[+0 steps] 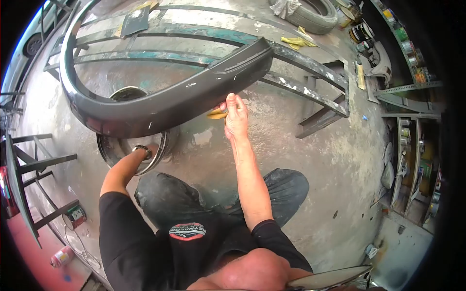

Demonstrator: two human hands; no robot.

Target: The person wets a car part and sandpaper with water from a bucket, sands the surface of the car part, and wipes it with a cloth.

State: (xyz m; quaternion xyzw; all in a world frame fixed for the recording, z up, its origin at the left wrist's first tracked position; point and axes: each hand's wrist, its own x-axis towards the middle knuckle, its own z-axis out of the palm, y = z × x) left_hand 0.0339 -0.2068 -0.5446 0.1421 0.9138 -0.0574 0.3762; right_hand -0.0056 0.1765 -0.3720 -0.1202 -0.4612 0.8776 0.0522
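A long dark grey car bumper [160, 114] curves across the front, lying over a metal stand, with a few small pale marks on its face. My right hand [235, 116] is closed at its lower edge, the thumb pointing up against the bumper. From between the fingers sticks a folded yellow-brown piece that looks like sandpaper [217, 114]. Under the bumper stands a round bucket [162, 150], partly covered by it. My left hand [151, 149] reaches down into this bucket; a band circles the wrist, and the fingers are hidden.
The paint-spotted metal stand [315, 70] extends behind the bumper. A yellow cloth [298, 40] and a tyre [313, 17] lie farther back. Shelves with several cans [405, 131] line the right side. On the left are another metal frame [46, 165] and a can [74, 217].
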